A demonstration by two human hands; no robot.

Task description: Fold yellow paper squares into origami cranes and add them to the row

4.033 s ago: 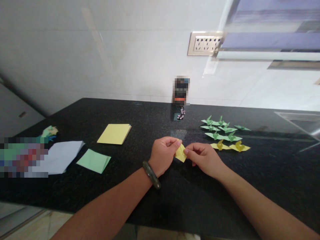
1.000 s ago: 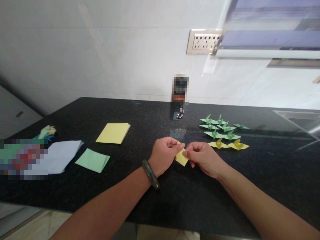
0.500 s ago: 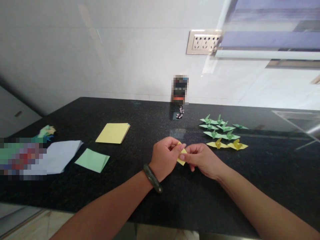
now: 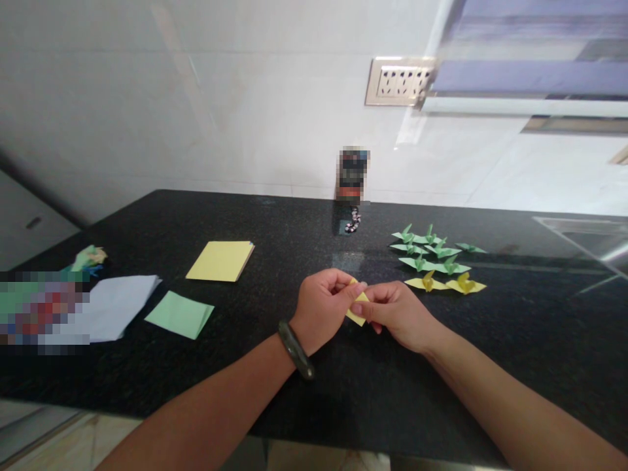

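Observation:
A small folded piece of yellow paper (image 4: pixel 357 319) is pinched between my two hands above the dark counter. My left hand (image 4: pixel 324 307), with a dark bangle (image 4: pixel 296 350) at the wrist, grips its upper part between thumb and fingers. From the other side my right hand (image 4: pixel 400 314) holds it with thumb and fingertips. The hands touch and hide much of the paper. Just beyond my right hand sit two yellow paper cranes (image 4: pixel 464 284), and behind them several green paper cranes (image 4: pixel 441 251).
Left of my hands lie a stack of yellow paper (image 4: pixel 220 261), a folded green sheet (image 4: pixel 179 315) and white paper (image 4: pixel 120 304). A phone-like object (image 4: pixel 352 173), blurred out, leans on the wall with a beaded strap (image 4: pixel 353 221). A wall socket (image 4: pixel 400 82) is above.
Both hands stay nearly in place on the yellow paper. Its lower corner shows slightly more, and the right fingers beneath it have drawn up a little.

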